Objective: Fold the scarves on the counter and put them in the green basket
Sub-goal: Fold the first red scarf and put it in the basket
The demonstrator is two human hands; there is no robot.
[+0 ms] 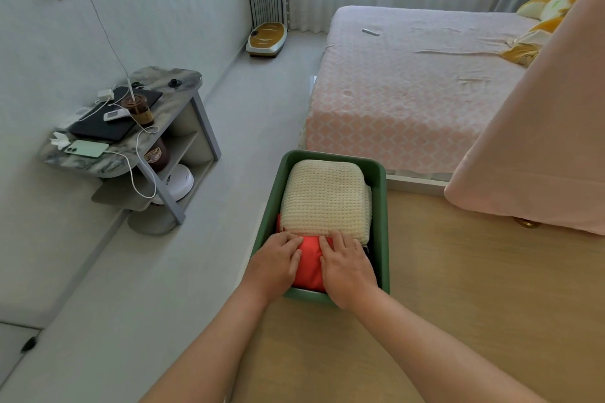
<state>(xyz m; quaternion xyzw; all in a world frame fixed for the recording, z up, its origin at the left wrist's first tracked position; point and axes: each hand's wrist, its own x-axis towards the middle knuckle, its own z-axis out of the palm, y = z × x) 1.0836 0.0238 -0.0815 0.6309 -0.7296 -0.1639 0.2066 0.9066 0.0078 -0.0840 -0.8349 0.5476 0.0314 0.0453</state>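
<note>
The green basket stands at the left edge of the wooden counter. A folded cream knitted scarf fills its far part. A folded red-orange scarf lies in the near part, partly under the cream one. My left hand presses flat on the red scarf's left side. On its right side lies my right hand, fingers straight, the fingertips touching the cream scarf's near edge. Neither hand grips anything.
A pink cloth hangs over the counter's far right. Beyond the basket is a bed with a pink cover. A side table with a laptop, phone, cup and cables stands by the left wall. Pale floor lies between them.
</note>
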